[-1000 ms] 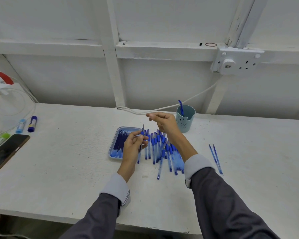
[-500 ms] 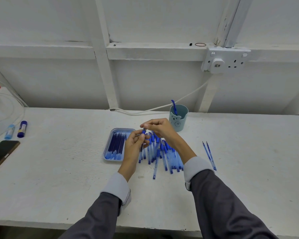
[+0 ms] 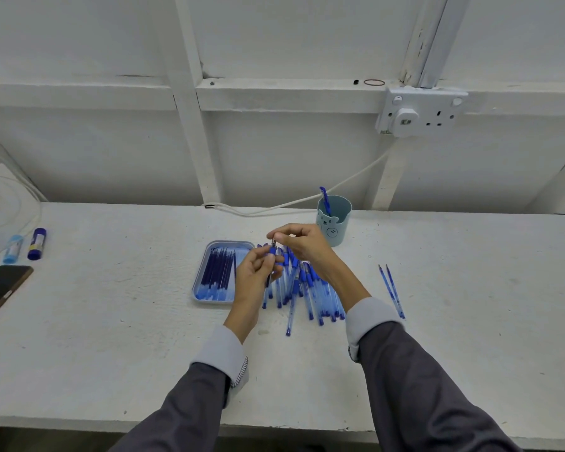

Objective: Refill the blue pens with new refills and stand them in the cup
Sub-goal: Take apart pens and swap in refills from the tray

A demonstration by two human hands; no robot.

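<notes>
The bench point(image 3: 111, 321) runs wide either side of the pen pile point(image 3: 310, 295). Above it, my left hand point(image 3: 255, 275) grips a pen point(image 3: 271, 255); my right hand point(image 3: 302, 243) pinches, seemingly, its tip.

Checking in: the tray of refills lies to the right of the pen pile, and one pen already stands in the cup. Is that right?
Not quite. The head view shows the tray lying to the left of the pen pile, not the right. One pen does already stand in the cup.
</notes>
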